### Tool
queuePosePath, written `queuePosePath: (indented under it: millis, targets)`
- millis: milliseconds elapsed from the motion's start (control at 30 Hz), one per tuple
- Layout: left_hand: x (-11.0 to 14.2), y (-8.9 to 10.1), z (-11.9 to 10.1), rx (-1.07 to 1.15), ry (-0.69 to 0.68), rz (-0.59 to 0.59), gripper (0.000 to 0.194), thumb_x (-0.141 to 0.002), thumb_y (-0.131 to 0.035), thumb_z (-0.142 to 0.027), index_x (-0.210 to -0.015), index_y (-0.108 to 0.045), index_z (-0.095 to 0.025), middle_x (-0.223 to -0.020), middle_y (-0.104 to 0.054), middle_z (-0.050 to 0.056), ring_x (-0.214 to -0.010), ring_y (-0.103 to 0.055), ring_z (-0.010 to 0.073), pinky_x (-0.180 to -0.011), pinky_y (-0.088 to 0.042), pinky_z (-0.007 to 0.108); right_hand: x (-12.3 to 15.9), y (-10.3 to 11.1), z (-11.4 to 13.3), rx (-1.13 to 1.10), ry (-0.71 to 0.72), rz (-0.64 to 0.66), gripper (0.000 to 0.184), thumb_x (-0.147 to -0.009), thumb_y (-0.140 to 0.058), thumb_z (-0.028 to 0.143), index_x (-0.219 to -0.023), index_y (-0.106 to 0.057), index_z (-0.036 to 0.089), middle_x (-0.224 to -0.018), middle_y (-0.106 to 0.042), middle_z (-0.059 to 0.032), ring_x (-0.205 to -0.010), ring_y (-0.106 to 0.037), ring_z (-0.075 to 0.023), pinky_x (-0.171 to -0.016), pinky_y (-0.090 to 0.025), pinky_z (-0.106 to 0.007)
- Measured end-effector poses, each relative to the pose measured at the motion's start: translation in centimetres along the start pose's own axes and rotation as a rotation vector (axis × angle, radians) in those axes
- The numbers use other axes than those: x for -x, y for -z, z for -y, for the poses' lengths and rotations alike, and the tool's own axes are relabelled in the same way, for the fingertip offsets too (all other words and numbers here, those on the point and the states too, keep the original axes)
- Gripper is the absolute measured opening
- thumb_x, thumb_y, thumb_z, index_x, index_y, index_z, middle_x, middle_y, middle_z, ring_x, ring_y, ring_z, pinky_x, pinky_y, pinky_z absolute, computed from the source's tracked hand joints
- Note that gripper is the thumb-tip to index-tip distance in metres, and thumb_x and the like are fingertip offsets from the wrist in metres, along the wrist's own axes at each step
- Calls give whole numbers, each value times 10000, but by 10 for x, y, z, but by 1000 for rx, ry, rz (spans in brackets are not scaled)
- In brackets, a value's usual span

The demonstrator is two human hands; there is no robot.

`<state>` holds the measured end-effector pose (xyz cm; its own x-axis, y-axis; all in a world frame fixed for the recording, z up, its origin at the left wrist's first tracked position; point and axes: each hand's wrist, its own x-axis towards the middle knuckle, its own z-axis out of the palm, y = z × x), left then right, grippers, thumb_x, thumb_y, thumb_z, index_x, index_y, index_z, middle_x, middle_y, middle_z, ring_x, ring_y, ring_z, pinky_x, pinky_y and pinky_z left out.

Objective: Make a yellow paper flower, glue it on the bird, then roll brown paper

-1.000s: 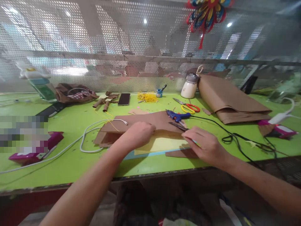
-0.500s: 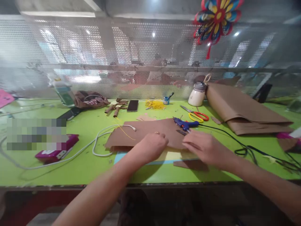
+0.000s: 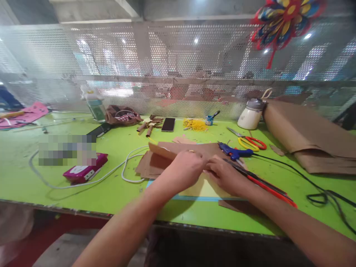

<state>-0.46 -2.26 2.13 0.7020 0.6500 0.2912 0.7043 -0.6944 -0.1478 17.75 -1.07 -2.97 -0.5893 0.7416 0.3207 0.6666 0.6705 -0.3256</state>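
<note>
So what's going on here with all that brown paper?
Somebody is working on the brown paper with both bare hands. The left hand and the right hand meet at its front edge, but their fingertips are too hidden to see the grip. A flap sticks up at the paper's left end, and a yellow sheet shows below the hands. Off to the right are a blue glue gun, a red-handled cutter and scissors.

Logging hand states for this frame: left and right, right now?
Left hand: fingers closed, apparently pinching the brown paper.
Right hand: fingers closed close beside the left, apparently pinching the brown paper too; fingertips partly hidden.
</note>
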Motion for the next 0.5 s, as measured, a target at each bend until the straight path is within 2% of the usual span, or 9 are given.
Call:
queuePosePath:
  millis: [33,100,167,200,233,267,367,433,500]
  targets:
    - [3,6,2,29,14,-33,116,-795,-483,-138,-737,-583,-147,-728,-600,64,-658,-565,167,-623,-455,285,1,-5,-1,-2,-21,-16,221,-860,-455,262,-906,-650,168,-940,-657,-88,-944,-562,-220,-843,-419,-342]
    - [15,21,10,117,116,-180,141,-820,-488,-204,-734,-584,-147,-753,-603,58,-659,-554,141,-621,-449,257,3,-10,-2,-22,-59,-45,294,-901,-391,285,-911,-663,177,-979,-663,-85,-983,-554,-218,-887,-391,-335]
    - [34,34,22,201,355,-532,180,-838,-473,-259,-760,-596,-153,-755,-611,46,-700,-559,133,-658,-451,245,3,-10,-2,-47,-81,-45,331,-915,-366,306,-907,-671,178,-1009,-665,-81,-1003,-544,-217,-912,-369,-331]
    - [45,38,28,215,519,-715,189,-838,-468,-275,-784,-601,-151,-769,-618,47,-714,-563,134,-671,-453,245,3,-9,-1,-57,-81,-31,339,-917,-363,308,-896,-675,177,-1017,-665,-77,-1003,-541,-216,-920,-359,-331]
    - [56,38,36,250,677,-813,197,-830,-475,-295,-804,-606,-151,-771,-623,44,-708,-565,133,-667,-455,243,2,-8,-1,-64,-75,-14,340,-917,-364,307,-893,-677,176,-1021,-665,-73,-1001,-537,-213,-924,-351,-329]
    - [67,36,43,326,789,-798,206,-809,-496,-319,-789,-612,-150,-734,-625,34,-666,-565,131,-629,-455,236,2,-6,0,-67,-69,-2,332,-916,-369,302,-904,-676,176,-1025,-665,-69,-1000,-532,-210,-926,-345,-327]
    - [90,15,65,640,1035,-423,230,-736,-544,-346,-715,-625,-132,-611,-614,26,-546,-555,134,-522,-440,230,2,-3,5,-56,-70,14,311,-917,-376,281,-960,-666,176,-1020,-665,-59,-992,-522,-202,-896,-348,-312]
    - [97,0,76,811,1167,-326,227,-706,-545,-335,-696,-618,-121,-586,-612,30,-495,-540,130,-483,-431,229,2,0,9,-35,-84,20,315,-922,-372,269,-970,-666,167,-1016,-666,-65,-995,-517,-203,-871,-350,-301]
    - [99,-8,82,887,1234,-274,214,-675,-555,-316,-710,-624,-116,-607,-631,45,-502,-554,140,-484,-437,235,2,4,14,-14,-90,32,324,-926,-371,257,-953,-675,149,-1005,-667,-81,-1005,-512,-206,-863,-346,-293]
